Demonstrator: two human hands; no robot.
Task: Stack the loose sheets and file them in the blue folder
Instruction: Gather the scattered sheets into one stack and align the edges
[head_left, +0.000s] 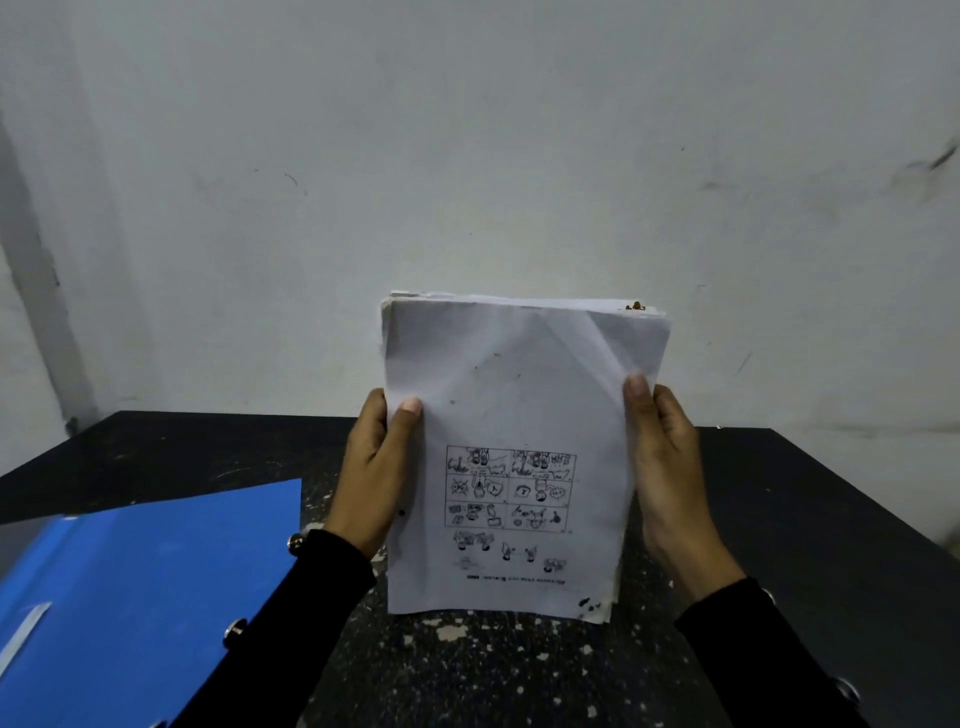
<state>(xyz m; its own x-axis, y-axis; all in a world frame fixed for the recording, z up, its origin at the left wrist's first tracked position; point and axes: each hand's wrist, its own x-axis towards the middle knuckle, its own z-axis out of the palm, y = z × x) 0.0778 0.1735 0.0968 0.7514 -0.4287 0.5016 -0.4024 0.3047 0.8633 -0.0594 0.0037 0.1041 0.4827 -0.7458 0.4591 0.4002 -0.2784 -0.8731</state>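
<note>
Nearest, two black sleeves (769, 654) with metal buttons, reaching forward over a dark speckled table (493, 670). Low at the left, the blue folder (140, 587), lying flat on that table, a pale strip on its face, partly under the left forearm; whether open or closed cannot be told from here. Just beyond, the sheets (519, 447), gathered into one thick stack and held upright on edge, bottom edge at or just above the tabletop, contact not certain. Left hand (371, 467) wrapped round the stack's left edge, thumb pressed on the front page, fingers hidden behind. Right hand (667, 457) likewise clamped on the right edge, thumb on the front, fingers behind. Both hands pinching the stack from the sides, then, neither spread nor empty. Held so, most likely, to knock the lower edges against the table and bring the pages square: top edges uneven yet, a few corners jutting at the upper left and a small brown mark at the upper right. Front page creased diagonally near the top, printed with a grid of small drawings, upside down to the wearer, dark blots at its lower right corner. Stacking nearly done by this reading; filing not yet begun, folder well within reach to the left. Farthest, a scuffed grey-white wall (467, 156) rising behind the table's back edge.
</note>
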